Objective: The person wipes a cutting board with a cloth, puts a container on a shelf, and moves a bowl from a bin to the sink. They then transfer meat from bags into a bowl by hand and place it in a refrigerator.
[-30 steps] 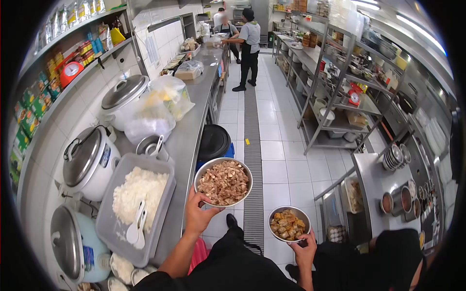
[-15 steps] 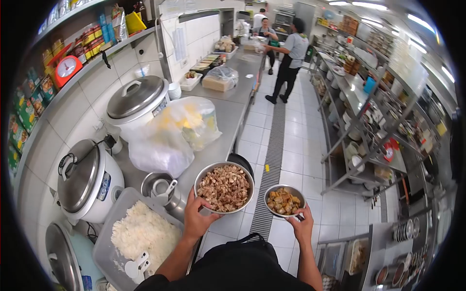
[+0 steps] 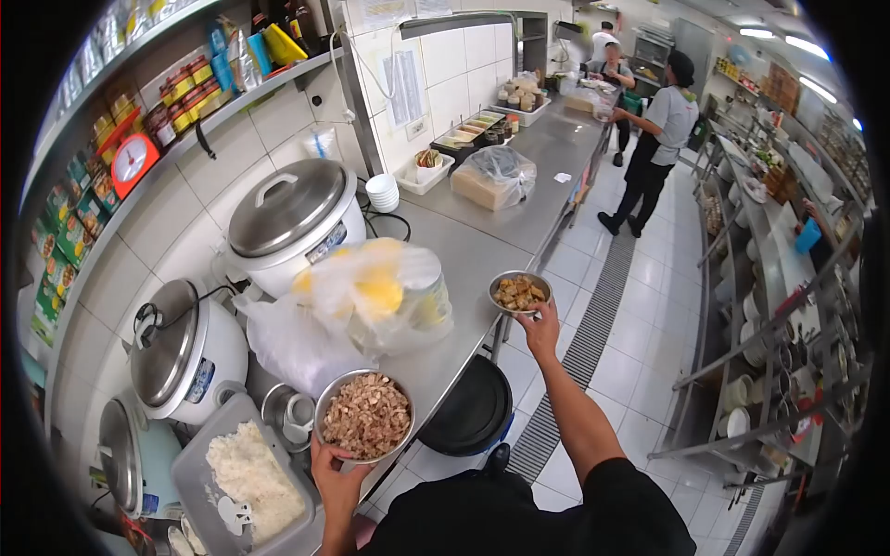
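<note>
My left hand (image 3: 337, 474) grips the near rim of a large metal bowl (image 3: 365, 416) of chopped browned meat, low over the counter's edge. To the right, my right hand (image 3: 540, 329) holds a smaller metal bowl (image 3: 520, 292) with browned chunks by its near side, at the counter's front edge. Left of the large bowl are metal pots (image 3: 290, 412) and a grey tub (image 3: 193, 473) of white rice (image 3: 252, 482) with white scoops in it. Behind the large bowl lie plastic bags (image 3: 371, 296) with something yellow inside.
Rice cookers (image 3: 297, 208) line the wall beneath a shelf with a red scale (image 3: 135, 159). A bagged box (image 3: 491, 178) stands farther along the counter (image 3: 436, 227). A black round lid (image 3: 468, 405) is below its edge. Co-workers (image 3: 660, 130) stand at the far end; metal racks (image 3: 742, 269) are right.
The view has turned left and shifted. The small bowl in my right hand has moved forward and left to the counter's edge. The large bowl is now nearer the pots.
</note>
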Tool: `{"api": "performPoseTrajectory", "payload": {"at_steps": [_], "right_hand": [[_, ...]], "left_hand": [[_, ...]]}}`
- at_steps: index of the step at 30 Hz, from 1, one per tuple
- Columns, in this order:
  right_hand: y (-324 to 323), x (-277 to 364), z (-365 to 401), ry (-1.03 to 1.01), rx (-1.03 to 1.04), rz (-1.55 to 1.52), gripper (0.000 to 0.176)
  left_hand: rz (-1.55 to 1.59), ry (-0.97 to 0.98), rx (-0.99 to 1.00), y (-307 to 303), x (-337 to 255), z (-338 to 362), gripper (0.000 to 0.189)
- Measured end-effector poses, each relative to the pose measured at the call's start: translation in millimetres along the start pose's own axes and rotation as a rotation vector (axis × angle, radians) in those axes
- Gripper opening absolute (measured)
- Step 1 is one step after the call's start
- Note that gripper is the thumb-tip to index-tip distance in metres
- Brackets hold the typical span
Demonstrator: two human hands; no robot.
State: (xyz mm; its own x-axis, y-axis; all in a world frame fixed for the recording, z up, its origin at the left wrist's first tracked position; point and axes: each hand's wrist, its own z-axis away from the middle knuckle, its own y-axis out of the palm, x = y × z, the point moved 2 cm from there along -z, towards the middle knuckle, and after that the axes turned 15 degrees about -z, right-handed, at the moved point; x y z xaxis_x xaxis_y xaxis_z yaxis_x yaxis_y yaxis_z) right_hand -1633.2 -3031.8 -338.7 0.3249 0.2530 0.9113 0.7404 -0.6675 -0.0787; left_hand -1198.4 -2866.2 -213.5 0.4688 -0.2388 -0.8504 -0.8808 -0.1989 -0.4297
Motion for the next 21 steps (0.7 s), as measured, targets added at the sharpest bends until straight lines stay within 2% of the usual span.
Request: {"api": "performPoseTrajectory", "payload": {"at_steps": [3,5,7,8,9,11,12,13,15,17,18,19,20,21], "right_hand": [[40,-42,-45,0.049,-0.029,0.032,0.033],[66,-56,-66,0.023,-0.002,0.073,0.037],[84,-62,-67,0.092,0.119,-0.040,0.042],[98,-94,-73,-0.066,0.228,-0.003,0.050],[93,-97,-74,-0.041,0.221,0.009,0.050],[88,-93,-80,0.028,0.533,-0.055,0.049],[71,-73,-82,0.243,0.581,0.018,0.041],[60,-82,-75,0.249,0.573,0.032,0.041],[23,-110,-47,0.175,0.281,-0.032,0.035],[-28,-132,6,0.189,0.125,-0.039,0.028],[-59,-145,43,0.223,0.091,0.054,0.026],[-93,-181,86,0.386,0.167,0.217,0.024],[-127,-210,138,0.603,0.236,0.210,0.025],[-163,-214,197,0.701,0.182,0.176,0.026]], "left_hand": [[-0.031,-0.064,-0.067,29,-12,-12,0.041],[-0.067,-0.016,-0.082,51,-26,-27,0.042],[-0.053,-0.040,-0.067,60,-36,-30,0.041],[-0.061,-0.052,-0.050,67,-36,-35,0.041],[-0.066,-0.085,-0.021,73,-36,-38,0.041],[-0.056,-0.120,0.029,89,-35,-47,0.041],[-0.051,-0.092,0.064,97,-34,-51,0.041],[-0.043,-0.064,0.095,102,-36,-54,0.041],[-0.010,-0.062,0.128,117,-41,-57,0.041],[0.028,-0.022,0.179,128,-35,-58,0.041],[0.035,0.080,0.222,133,-30,-60,0.040],[0.044,0.084,0.242,136,-33,-62,0.040],[0.045,0.107,0.292,141,-38,-64,0.039],[0.044,0.132,0.351,146,-44,-65,0.038]]}}
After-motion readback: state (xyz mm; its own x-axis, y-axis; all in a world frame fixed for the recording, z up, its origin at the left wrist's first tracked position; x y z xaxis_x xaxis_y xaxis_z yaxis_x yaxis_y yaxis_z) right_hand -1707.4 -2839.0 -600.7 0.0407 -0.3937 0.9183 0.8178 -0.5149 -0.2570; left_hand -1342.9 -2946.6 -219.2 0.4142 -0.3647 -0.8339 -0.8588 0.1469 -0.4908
